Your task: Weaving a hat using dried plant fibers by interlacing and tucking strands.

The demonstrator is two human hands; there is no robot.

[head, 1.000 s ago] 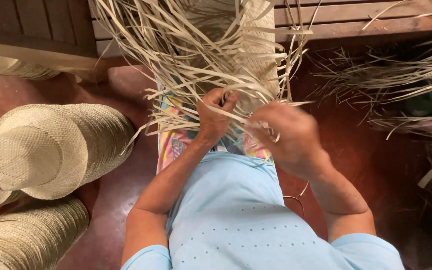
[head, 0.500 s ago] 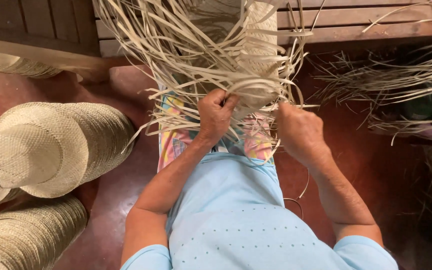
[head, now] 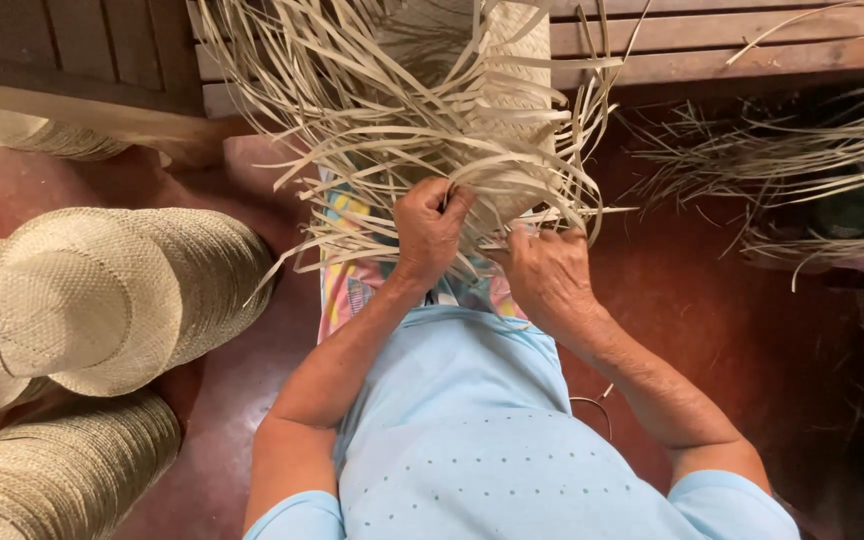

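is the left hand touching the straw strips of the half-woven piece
Touching. The head view shows the left hand closed around loose straw strips, fingers curled into them with no gap visible.

Probably a hat-weaving workshop: stacked straw hats [head: 102, 300], loose straw strips [head: 782, 170], wooden bench [head: 712, 45].

No packages, labels, signs or screens in view.
Nothing printed, boxed or lit shows anywhere in the head view, near the hands or at the edges.
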